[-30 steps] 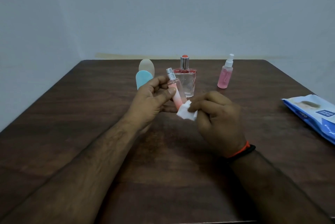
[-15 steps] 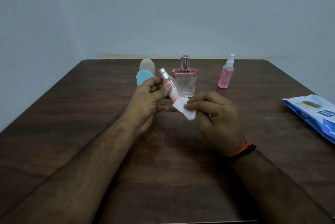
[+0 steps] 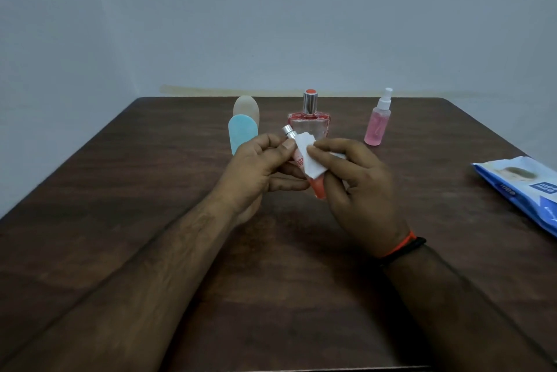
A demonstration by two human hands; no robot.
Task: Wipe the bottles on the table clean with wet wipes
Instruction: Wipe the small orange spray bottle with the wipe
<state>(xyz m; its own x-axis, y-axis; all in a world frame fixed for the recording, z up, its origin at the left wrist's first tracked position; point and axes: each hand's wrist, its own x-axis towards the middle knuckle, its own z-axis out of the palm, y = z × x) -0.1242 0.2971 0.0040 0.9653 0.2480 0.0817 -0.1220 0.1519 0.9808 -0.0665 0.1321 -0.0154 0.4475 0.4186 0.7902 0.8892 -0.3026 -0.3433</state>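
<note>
1. Slim pink bottle [image 3: 317,188], centre of frame: held above the table [image 3: 150,191], long axis tilted, silver cap at upper left, base at lower right.
2. Left hand [image 3: 256,169]: fingers clamped on the bottle's upper part.
3. Right hand [image 3: 358,188]: pinches the wet wipe [image 3: 309,157] against the bottle's middle; the exposed base lies nearest this hand.
4. Remaining bottles stand behind, at upper centre.

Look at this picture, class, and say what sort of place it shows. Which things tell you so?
Probably a plain indoor room with a table set up for a cleaning exercise. A bare wall stands behind a dark wooden table that carries only a few bottles, such as the pink spray bottle, and a wipes pack.
</note>
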